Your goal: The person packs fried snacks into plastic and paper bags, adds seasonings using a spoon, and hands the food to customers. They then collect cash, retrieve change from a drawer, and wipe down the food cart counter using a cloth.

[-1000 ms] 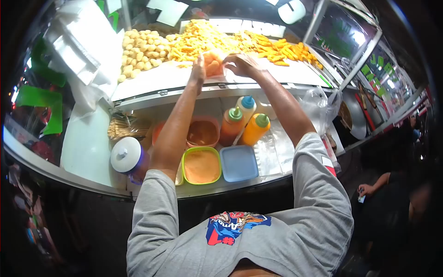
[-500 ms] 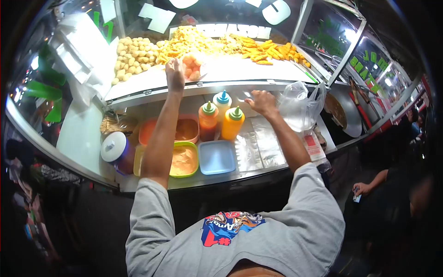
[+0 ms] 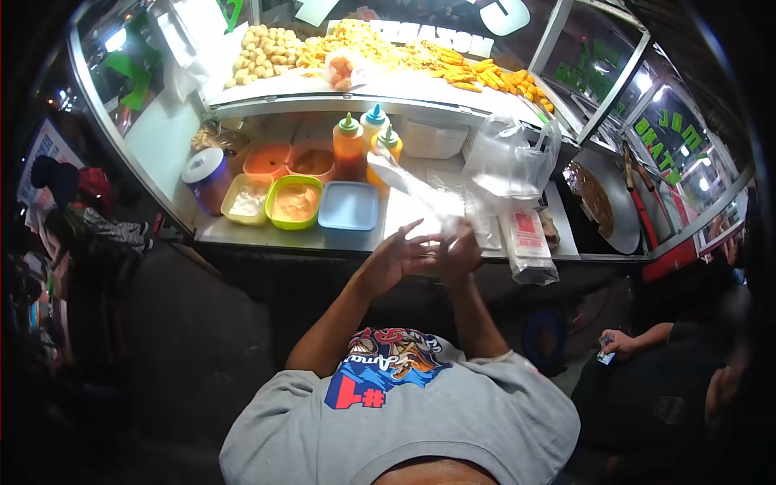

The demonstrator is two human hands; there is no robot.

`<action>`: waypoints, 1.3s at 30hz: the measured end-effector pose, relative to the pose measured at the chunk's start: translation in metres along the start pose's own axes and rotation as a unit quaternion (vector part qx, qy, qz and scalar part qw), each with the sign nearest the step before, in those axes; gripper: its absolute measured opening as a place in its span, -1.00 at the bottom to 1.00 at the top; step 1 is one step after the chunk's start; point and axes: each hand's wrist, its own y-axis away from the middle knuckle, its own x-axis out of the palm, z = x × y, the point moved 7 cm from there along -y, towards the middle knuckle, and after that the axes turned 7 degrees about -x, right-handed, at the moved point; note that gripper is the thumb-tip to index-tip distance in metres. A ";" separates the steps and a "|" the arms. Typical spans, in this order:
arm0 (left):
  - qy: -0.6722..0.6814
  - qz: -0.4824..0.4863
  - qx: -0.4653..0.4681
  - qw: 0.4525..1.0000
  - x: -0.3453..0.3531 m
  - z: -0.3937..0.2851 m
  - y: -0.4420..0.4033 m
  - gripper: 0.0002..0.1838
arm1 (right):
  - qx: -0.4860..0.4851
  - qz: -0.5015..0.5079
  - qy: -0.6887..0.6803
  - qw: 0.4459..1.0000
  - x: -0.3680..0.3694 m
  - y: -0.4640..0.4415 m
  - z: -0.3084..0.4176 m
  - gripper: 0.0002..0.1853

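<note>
Just past the counter's front edge, my left hand (image 3: 393, 263) has its fingers apart, the tips close to my other hand. My right hand (image 3: 457, 255) is closed round the lower end of a thin clear plastic bag (image 3: 414, 187), which is blurred and stretches up towards the squeeze bottles. Behind it stand a red-orange bottle (image 3: 349, 152), a blue-capped bottle (image 3: 373, 123) and a partly covered yellow bottle (image 3: 389, 144). Left of my hands sit a lidded blue container (image 3: 347, 207) and a green tub of orange sauce (image 3: 294, 202).
Upper shelf: a bag of pinkish balls (image 3: 343, 71), round balls (image 3: 263, 55), and orange fried pieces (image 3: 493, 74). A hanging carrier bag (image 3: 509, 158) and a wok (image 3: 614, 206) are on the right. Another person's hand (image 3: 618, 343) holds a small item at lower right.
My left hand has left the bag of pinkish balls on the shelf. Both hands have come down together at the counter's front, and a plastic bag now shows in my right hand.
</note>
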 end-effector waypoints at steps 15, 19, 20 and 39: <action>-0.322 -0.161 0.026 0.932 0.053 -0.053 0.044 -0.75 | 0.367 0.156 -0.575 0.715 0.031 -0.015 -0.007 -0.74; -0.580 -0.239 0.199 0.753 0.058 -0.087 0.065 -0.72 | 0.374 0.083 -0.586 0.714 0.023 -0.035 -0.002 -0.88; -0.656 -0.257 0.266 0.658 0.069 -0.096 0.071 -0.73 | 0.348 0.088 -0.555 0.751 0.023 -0.036 -0.009 -0.92; -0.064 -0.305 0.276 0.909 0.004 -0.093 0.096 -0.53 | 0.224 0.321 -0.369 0.843 0.091 -0.062 0.008 -0.13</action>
